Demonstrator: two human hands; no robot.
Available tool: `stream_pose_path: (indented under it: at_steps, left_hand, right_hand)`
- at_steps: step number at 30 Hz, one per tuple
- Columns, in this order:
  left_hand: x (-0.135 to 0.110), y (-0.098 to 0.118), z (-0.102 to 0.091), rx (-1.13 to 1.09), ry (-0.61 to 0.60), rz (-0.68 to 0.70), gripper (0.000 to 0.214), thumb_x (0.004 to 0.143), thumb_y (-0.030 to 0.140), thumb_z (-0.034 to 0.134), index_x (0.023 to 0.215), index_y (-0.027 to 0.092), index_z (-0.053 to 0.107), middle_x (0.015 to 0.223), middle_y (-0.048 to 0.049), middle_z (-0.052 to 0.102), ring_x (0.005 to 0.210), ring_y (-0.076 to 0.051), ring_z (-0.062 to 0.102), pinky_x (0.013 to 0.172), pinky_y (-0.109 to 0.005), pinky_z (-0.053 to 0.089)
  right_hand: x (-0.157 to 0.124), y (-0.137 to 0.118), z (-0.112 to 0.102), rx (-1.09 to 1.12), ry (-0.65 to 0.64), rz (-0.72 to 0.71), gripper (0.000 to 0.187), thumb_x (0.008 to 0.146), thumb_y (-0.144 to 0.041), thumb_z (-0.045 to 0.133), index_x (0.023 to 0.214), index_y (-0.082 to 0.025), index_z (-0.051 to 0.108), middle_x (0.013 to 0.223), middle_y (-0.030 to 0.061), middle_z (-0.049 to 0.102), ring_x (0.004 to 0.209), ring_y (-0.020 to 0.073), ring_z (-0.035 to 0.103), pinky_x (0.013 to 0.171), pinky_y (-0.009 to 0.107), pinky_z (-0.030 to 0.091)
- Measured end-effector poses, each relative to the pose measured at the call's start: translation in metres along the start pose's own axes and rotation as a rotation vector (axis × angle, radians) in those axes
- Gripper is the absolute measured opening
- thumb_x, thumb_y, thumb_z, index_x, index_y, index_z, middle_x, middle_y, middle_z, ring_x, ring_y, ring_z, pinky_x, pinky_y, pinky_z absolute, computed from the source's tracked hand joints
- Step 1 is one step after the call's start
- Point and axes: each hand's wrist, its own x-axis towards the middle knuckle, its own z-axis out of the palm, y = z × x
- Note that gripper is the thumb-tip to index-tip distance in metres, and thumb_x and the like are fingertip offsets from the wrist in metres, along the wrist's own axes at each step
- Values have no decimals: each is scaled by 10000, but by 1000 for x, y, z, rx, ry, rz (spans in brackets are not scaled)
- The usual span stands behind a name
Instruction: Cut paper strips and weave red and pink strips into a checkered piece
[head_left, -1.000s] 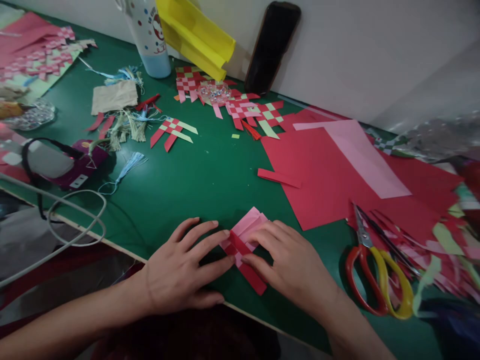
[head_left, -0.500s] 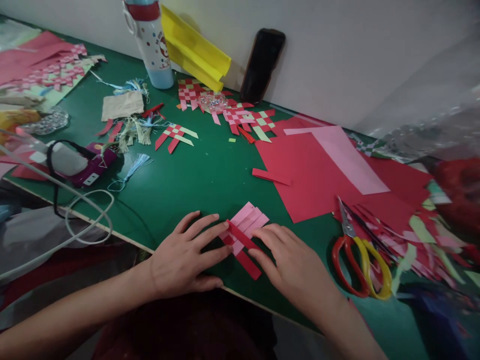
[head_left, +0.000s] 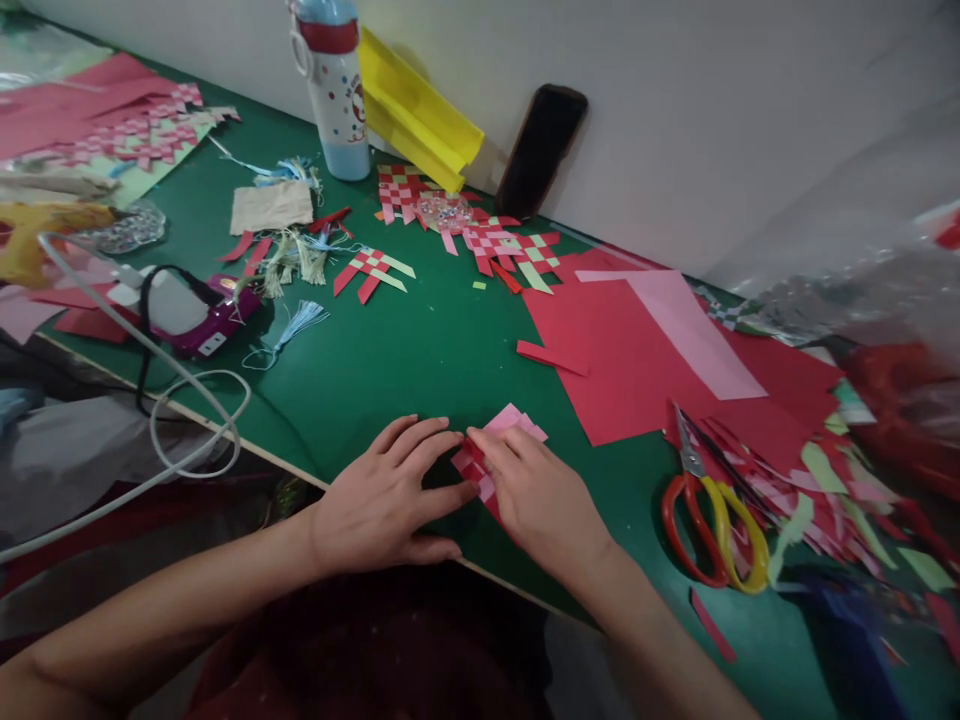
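My left hand (head_left: 390, 490) lies on the green table with its fingers spread, the tips of the nearer ones at the left edge of a small piece of woven paper strips (head_left: 516, 415). The piece is made of pink and red strips crossing each other. My right hand (head_left: 544, 490) reaches over it from the right, its thumb and fingers drawn together on a red paper strip (head_left: 472, 458) near the left edge. Most of the red strip and the lower part of the weave are hidden under the right hand.
Scissors (head_left: 712, 530) with red and yellow handles lie right, beside paper scraps (head_left: 810, 500) and red sheets (head_left: 600, 390). A phone (head_left: 544, 150) and a bottle (head_left: 337, 100) stand at the back. Left are a purple power socket (head_left: 217, 320), a white cable (head_left: 199, 385) and tassels (head_left: 296, 318).
My right hand has moved left and up along the red strip, now covering most of the weave. My left hand stays at the weave's left edge. The view has shifted slightly.
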Motion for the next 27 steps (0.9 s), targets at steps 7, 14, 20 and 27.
stream_pose_path:
  at_steps: [7,14,20,27]
  left_hand:
    - [1,-1,-1,1,-23,29,483,877,602,501,1256,311,569,1376,-51,501,1358,-319,333,1121,-549,236]
    - [1,-3,0,-53,-35,39,493,891,604,481,1279,306,545,1386,-29,527,1354,-293,354,1148,-538,141]
    - [6,-6,-6,-62,-66,86,535,869,641,491,1262,285,561,1331,-37,569,1346,-294,359,1157,-544,96]
    - [25,1,-9,-27,-10,63,284,934,485,495,1044,279,657,1090,-28,648,1148,-244,495,1004,-444,366]
  right_hand:
    - [-1,-7,-5,31,-1,42,350,943,-215,437,1270,-183,558,1060,101,662,962,232,644,847,377,535]
    - [-31,4,-15,63,130,108,268,968,-294,401,1140,-194,581,1032,96,667,947,231,637,807,377,521]
    - [-62,3,-8,113,157,234,148,937,-316,485,1006,-222,576,946,60,645,883,221,619,763,349,487]
    - [-60,-3,-3,155,131,297,99,918,-251,505,865,-225,585,878,39,629,834,209,582,752,347,442]
